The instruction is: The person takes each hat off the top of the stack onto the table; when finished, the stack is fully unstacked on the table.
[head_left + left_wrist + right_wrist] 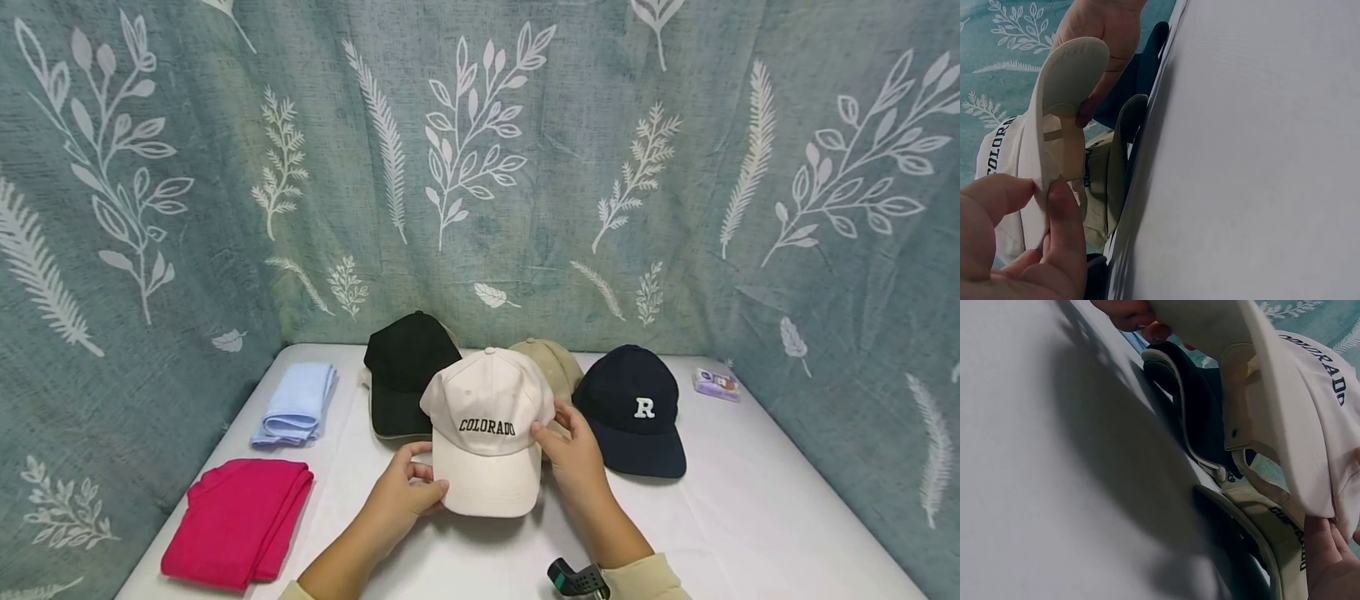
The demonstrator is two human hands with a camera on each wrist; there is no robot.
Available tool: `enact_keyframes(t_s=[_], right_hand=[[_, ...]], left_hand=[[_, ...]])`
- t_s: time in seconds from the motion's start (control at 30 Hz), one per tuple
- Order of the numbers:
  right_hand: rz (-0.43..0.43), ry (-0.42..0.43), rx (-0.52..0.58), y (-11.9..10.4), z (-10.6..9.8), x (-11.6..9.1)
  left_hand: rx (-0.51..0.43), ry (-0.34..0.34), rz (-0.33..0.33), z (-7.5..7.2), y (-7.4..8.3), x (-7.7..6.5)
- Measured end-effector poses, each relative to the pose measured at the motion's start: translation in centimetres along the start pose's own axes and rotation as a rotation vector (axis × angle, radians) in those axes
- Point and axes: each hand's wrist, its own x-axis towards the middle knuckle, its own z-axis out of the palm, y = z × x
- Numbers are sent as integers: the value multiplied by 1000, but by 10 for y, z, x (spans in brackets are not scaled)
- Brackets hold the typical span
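Observation:
A cream baseball cap (pixel 487 475) with COLORADO in dark letters is held above the table, its front facing me. My left hand (pixel 408 492) pinches the left side of its brim between thumb and fingers, as the left wrist view also shows. On the right, my right hand (pixel 573 446) grips the cap's side near the brim's end, thumb in front. Behind it stand a black cap (pixel 405 358), a tan cap (pixel 551 358) that is partly hidden, and a navy cap (pixel 626 396) with a white R. The right wrist view shows the cream cap's underside and strap (pixel 1263 481).
A folded light blue cloth (pixel 296 404) and a folded pink-red cloth (pixel 240 521) lie on the left of the white table (pixel 757 533). At the far right rests a small purple packet (pixel 716 384). A patterned green-blue curtain (pixel 480 275) surrounds the back and sides.

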Motion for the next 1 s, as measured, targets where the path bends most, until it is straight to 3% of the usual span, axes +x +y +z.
enact_keyframes(t_s=[0.37,0.63,1.0], right_hand=[[0,-3,-27,-5,-17,-4],[-2,-5,-67,-10,-32,-8],[42,37,-124,-21,-52,-20]], left_hand=[[-12,-49,-4,10,4,-2],[27,-71,6,22,13,-4],[19,-127,9,37,20,-4]])
